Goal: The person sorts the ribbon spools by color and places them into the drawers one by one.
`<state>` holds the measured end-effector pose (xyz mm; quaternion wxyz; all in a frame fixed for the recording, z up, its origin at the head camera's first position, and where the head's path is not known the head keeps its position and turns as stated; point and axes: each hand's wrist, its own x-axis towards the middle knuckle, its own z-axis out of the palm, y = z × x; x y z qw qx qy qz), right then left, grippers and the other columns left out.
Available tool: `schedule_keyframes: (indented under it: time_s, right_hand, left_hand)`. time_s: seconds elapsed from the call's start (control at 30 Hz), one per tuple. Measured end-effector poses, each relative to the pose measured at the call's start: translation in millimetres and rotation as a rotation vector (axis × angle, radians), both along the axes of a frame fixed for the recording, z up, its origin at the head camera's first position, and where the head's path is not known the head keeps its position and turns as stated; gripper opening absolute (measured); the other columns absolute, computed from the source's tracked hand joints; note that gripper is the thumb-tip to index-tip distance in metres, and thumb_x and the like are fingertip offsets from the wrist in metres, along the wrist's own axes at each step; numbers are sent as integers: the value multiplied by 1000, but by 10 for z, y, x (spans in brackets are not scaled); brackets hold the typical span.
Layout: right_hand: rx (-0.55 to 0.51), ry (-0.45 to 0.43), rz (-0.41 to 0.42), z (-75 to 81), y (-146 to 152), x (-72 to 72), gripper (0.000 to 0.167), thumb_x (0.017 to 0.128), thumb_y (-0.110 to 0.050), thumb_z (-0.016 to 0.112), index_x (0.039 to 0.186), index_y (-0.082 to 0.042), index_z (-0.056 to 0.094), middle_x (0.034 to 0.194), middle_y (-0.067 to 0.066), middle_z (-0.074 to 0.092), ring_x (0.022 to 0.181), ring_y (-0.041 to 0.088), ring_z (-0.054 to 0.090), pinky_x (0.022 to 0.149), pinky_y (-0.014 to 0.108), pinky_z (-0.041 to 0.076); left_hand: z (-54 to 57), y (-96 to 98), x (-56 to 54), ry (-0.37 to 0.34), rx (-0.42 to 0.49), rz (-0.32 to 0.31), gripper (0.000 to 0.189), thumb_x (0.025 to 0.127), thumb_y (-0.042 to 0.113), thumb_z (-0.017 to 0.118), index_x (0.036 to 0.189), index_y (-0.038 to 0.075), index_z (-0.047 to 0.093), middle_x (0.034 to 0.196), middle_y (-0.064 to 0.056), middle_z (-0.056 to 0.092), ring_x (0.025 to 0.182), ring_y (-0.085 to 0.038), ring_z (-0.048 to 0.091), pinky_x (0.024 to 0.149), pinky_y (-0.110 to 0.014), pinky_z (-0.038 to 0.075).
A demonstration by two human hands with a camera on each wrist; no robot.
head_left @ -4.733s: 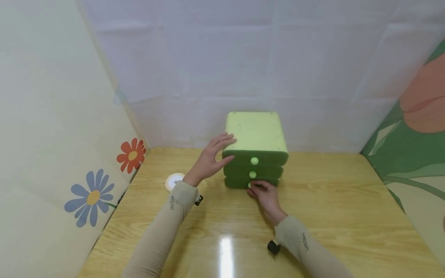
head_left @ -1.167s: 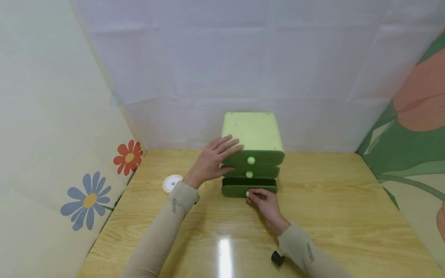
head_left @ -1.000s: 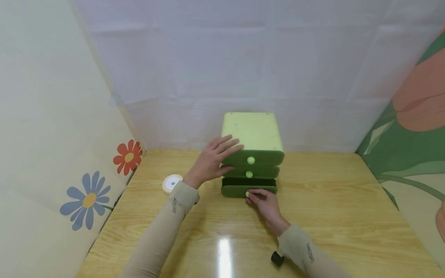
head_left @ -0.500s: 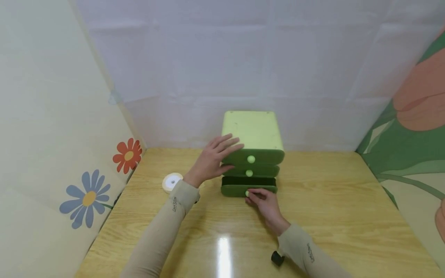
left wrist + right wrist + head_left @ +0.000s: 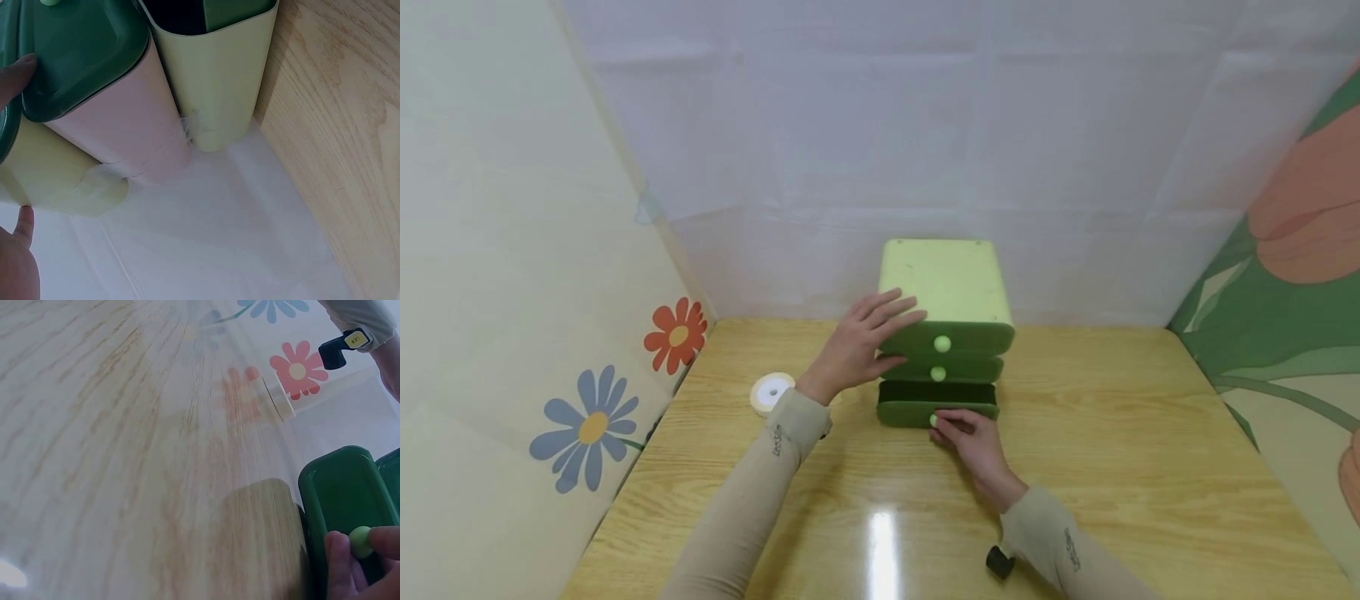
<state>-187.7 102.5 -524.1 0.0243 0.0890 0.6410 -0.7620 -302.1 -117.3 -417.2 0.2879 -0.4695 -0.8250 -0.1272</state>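
A small three-drawer cabinet stands on the table, light green on top with dark green drawer fronts. Its bottom drawer is pulled part way out, and the visible slot behind the front looks dark. My right hand pinches that drawer's round light-green knob between thumb and fingers. With fingers extended, my left hand rests over the cabinet's near left corner; its thumb lies against the middle drawer's front. In the left wrist view, the middle tier's side is pink. Upper and middle drawers are closed.
A flat cream-and-white disc with a small centre hole lies left of the cabinet, partly behind the left sleeve. White sheeting hangs behind the wooden table. Flower-printed panels stand at both sides.
Since the oldest frame, my right hand has drawn the bottom drawer out toward me, and my left hand has moved farther over the cabinet's top. Over the last second, almost nothing has moved.
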Motion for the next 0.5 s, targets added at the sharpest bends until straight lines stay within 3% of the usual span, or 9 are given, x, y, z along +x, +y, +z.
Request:
schedule_keyframes:
  time_s: [0.5]
  right_hand:
    - [30, -21, 20, 18, 8, 101, 22, 96, 7, 68, 116, 14, 70, 111, 23, 74, 90, 20, 76, 86, 32, 64]
  left_hand:
    - [4, -1, -5, 4, -10, 4, 84, 84, 34, 88, 156, 23, 46, 163, -4, 44, 154, -28, 34, 128, -47, 28]
